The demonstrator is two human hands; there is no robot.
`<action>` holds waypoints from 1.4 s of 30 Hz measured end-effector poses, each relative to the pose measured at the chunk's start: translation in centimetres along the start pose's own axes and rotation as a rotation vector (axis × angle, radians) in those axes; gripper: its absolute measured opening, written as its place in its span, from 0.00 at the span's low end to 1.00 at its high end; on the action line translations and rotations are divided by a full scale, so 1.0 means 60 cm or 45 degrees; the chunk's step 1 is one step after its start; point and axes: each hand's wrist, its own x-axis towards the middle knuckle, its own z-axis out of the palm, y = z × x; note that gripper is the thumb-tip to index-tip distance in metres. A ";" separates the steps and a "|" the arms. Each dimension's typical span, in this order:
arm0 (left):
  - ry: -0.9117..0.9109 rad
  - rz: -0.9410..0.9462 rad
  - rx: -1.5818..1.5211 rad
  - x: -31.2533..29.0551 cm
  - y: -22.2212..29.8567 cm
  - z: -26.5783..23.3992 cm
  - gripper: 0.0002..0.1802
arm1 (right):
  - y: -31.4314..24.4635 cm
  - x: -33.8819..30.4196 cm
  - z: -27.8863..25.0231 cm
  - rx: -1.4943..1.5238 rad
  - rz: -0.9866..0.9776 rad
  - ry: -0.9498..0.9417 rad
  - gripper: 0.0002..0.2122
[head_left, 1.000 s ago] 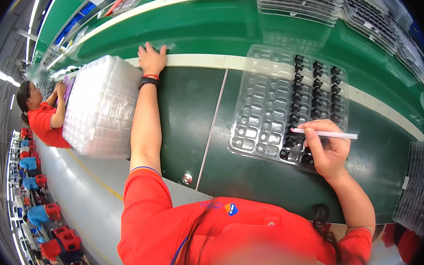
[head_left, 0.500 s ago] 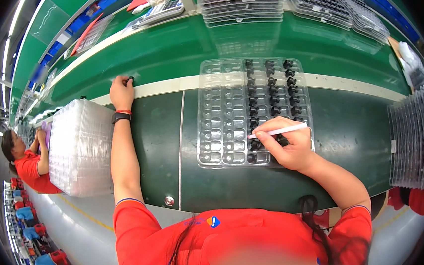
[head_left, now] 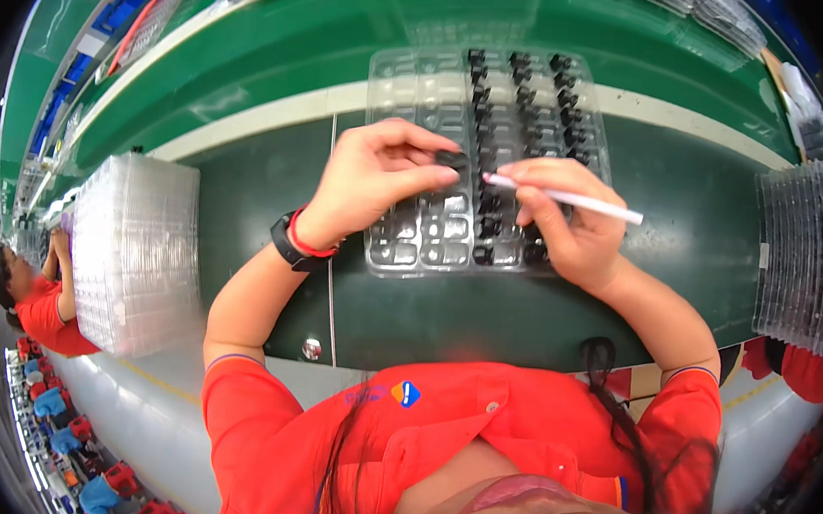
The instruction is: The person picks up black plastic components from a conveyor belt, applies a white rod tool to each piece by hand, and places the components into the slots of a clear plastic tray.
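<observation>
A clear plastic tray (head_left: 447,229) with rows of moulded pockets lies in front of me. Small black parts (head_left: 482,110) fill columns in its middle and right side, while the pockets on the left hold none. My left hand (head_left: 367,178) is over the tray's left half, thumb and fingers pinching a small black part (head_left: 449,159). My right hand (head_left: 579,239) grips a slim white pen-like stick (head_left: 601,205). The stick's pinkish tip points left, near the middle column and close to the black part in my left hand. My right fingers cover some of the tray's right side.
A tall stack of clear trays (head_left: 137,250) stands at the left, with a co-worker in a red shirt (head_left: 49,315) beyond it. More stacked trays (head_left: 803,254) are at the right edge. Across the far side runs a green bench (head_left: 282,63) with a pale edge strip (head_left: 248,120).
My left hand has come from the green bench at the left to the tray, carrying a black part. My right hand keeps its stick over the tray. The whole view has shifted slightly.
</observation>
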 end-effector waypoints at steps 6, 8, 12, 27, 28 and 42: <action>-0.121 -0.138 -0.071 -0.014 -0.017 0.020 0.12 | 0.005 0.000 0.004 -0.008 0.074 -0.110 0.06; -0.111 -0.113 -0.007 -0.015 -0.022 0.023 0.11 | 0.005 0.001 0.007 -0.031 0.136 -0.152 0.06; -0.103 -0.111 -0.068 -0.015 -0.030 0.027 0.10 | 0.001 0.003 0.012 -0.180 0.148 -0.216 0.06; -0.073 0.010 0.028 -0.017 -0.036 0.029 0.09 | -0.002 0.009 0.016 -0.269 -0.024 -0.282 0.07; -0.070 0.040 0.042 -0.017 -0.037 0.029 0.09 | -0.002 0.009 0.016 -0.269 -0.023 -0.285 0.07; -0.020 0.038 0.070 -0.018 -0.036 0.035 0.09 | 0.003 0.010 0.018 -0.389 -0.162 -0.290 0.07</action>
